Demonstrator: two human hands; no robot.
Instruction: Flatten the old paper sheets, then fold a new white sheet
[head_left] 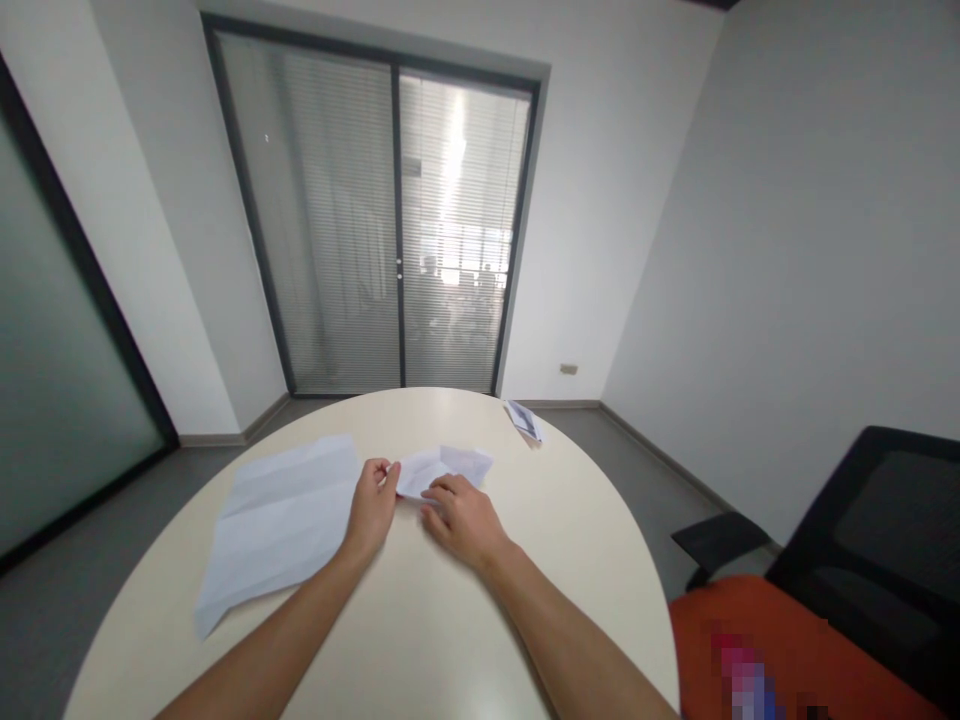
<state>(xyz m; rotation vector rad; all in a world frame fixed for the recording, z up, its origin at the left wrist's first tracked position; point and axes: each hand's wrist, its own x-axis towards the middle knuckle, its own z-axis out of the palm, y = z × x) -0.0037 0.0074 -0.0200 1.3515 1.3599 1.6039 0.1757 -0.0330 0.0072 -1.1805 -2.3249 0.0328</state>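
A folded sheet of white paper (466, 462) lies on the round table in front of me, with one flap standing up a little at its far side. My left hand (373, 503) pinches the paper's left end between thumb and fingers. At the near edge, my right hand (466, 515) has its bent fingers over the paper and its thumb beside them, closed on that edge. The fingers of this hand hide part of the folds. To the left of my left hand is a large creased white sheet (281, 510), spread flat with its near left corner bent.
The cream round table (592, 600) carries all the paper. A small folded paper with a dark print (524, 421) lies by its far right edge. An office chair with an orange seat (795, 650) and black armrest (720, 545) stands at the right. Glass doors are beyond the table.
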